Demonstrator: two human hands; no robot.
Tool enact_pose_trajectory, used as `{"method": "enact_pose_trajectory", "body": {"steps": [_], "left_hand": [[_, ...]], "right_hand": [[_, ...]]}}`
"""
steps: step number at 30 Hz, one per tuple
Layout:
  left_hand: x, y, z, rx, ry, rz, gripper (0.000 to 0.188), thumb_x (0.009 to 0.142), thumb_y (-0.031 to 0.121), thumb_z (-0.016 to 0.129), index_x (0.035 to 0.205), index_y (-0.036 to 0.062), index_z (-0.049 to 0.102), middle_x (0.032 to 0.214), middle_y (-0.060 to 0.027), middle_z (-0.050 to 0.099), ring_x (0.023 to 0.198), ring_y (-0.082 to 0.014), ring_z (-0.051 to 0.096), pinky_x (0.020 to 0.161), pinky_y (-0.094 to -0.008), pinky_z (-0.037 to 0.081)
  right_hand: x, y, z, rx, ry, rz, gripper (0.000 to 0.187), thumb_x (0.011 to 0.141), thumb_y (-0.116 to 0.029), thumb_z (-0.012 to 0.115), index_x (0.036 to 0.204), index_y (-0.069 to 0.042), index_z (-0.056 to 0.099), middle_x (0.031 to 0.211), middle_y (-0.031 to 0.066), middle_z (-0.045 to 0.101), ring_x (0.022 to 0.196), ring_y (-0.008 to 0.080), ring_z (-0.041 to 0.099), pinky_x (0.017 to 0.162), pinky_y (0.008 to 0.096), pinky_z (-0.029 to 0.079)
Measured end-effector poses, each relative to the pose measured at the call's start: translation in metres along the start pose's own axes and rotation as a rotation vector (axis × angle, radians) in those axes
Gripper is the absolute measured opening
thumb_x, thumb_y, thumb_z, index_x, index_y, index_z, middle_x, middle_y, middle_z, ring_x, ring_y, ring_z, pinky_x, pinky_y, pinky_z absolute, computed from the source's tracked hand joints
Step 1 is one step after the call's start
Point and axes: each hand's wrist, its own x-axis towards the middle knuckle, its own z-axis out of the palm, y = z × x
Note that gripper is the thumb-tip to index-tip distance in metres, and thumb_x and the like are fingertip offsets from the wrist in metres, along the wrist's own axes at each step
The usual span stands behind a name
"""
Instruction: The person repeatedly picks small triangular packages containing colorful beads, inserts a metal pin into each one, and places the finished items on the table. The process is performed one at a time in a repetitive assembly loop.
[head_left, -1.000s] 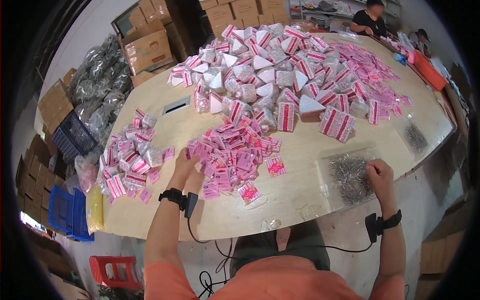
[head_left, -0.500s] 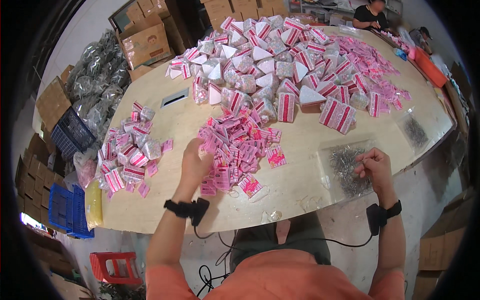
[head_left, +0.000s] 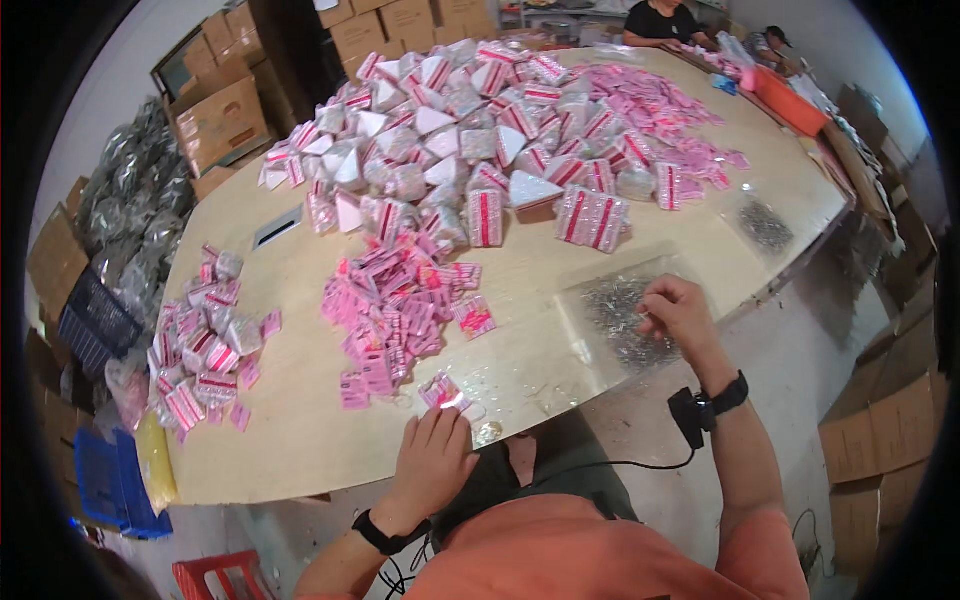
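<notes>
My left hand is at the table's near edge, its fingers stretched out side by side. Their tips touch a pink printed card. Over a heap of small silver metal pieces, my right hand is closed in a pinch; what its fingertips hold, if anything, is too small to make out. The metal pieces lie on a clear plastic sheet or shallow tray. Left of the middle is a pile of pink cards, with one single card at its right side.
A big heap of glittery wedge-shaped packs fills the far table. A smaller group of them with cards lies left. More pink cards and a second bag of metal pieces are right. Two people sit at the far right.
My left hand has left the card pile and come down to the single card at the near edge. My right hand stays over the metal pieces. The whole view has shifted.
</notes>
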Motion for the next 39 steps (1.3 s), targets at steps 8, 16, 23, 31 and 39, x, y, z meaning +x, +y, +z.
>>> {"method": "enact_pose_trajectory", "body": {"steps": [8, 16, 23, 31, 39], "left_hand": [[-0.016, -0.017, 0.015, -0.111, 0.169, 0.159, 0.038, 0.062, 0.000, 0.068, 0.096, 0.0020, 0.052, 0.101, -0.0129, 0.053, 0.094, -0.0306, 0.052, 0.078, -0.0368, 0.045], [-0.037, -0.026, 0.015, -0.043, 0.233, 0.193, 0.025, 0.065, 0.000, 0.063, 0.088, 0.0020, 0.054, 0.088, -0.0109, 0.054, 0.083, -0.0284, 0.053, 0.072, -0.0354, 0.046], [-0.023, -0.034, -0.005, -0.205, 0.454, -0.011, 0.013, 0.071, -0.001, 0.061, 0.081, 0.0025, 0.053, 0.076, -0.0102, 0.054, 0.070, -0.0262, 0.053, 0.062, -0.0337, 0.044], [0.022, -0.028, -0.040, -1.190, 0.616, -0.532, 0.006, 0.087, 0.005, 0.054, 0.081, 0.0027, 0.053, 0.070, 0.0015, 0.053, 0.061, -0.0053, 0.048, 0.055, -0.0199, 0.040], [0.051, -0.002, -0.033, -1.255, 0.555, -0.503, 0.006, 0.086, 0.009, 0.057, 0.084, 0.0037, 0.054, 0.070, 0.0002, 0.055, 0.060, -0.0065, 0.050, 0.054, -0.0199, 0.041]], "right_hand": [[-0.003, 0.003, -0.003, -0.096, 0.018, -0.156, 0.006, 0.076, -0.007, 0.058, 0.074, -0.001, 0.056, 0.066, 0.0017, 0.057, 0.060, 0.0106, 0.060, 0.048, 0.0211, 0.043], [-0.002, -0.005, 0.003, -0.073, 0.068, -0.205, 0.003, 0.073, -0.001, 0.053, 0.073, 0.001, 0.055, 0.074, 0.0055, 0.060, 0.059, 0.0096, 0.058, 0.048, 0.0210, 0.042], [-0.003, -0.015, 0.005, 0.103, -0.018, -0.176, 0.005, 0.074, 0.003, 0.049, 0.078, 0.001, 0.053, 0.080, 0.0105, 0.060, 0.057, 0.0116, 0.059, 0.045, 0.0208, 0.042], [-0.021, -0.029, 0.040, 0.186, -0.116, -0.213, 0.003, 0.078, 0.002, 0.051, 0.078, 0.001, 0.054, 0.071, 0.0067, 0.058, 0.056, 0.0113, 0.058, 0.046, 0.0212, 0.044], [-0.081, -0.046, 0.107, -0.005, -0.232, -0.518, 0.001, 0.078, 0.001, 0.054, 0.078, -0.001, 0.054, 0.070, 0.0062, 0.055, 0.062, 0.0122, 0.056, 0.053, 0.0235, 0.043]]}}
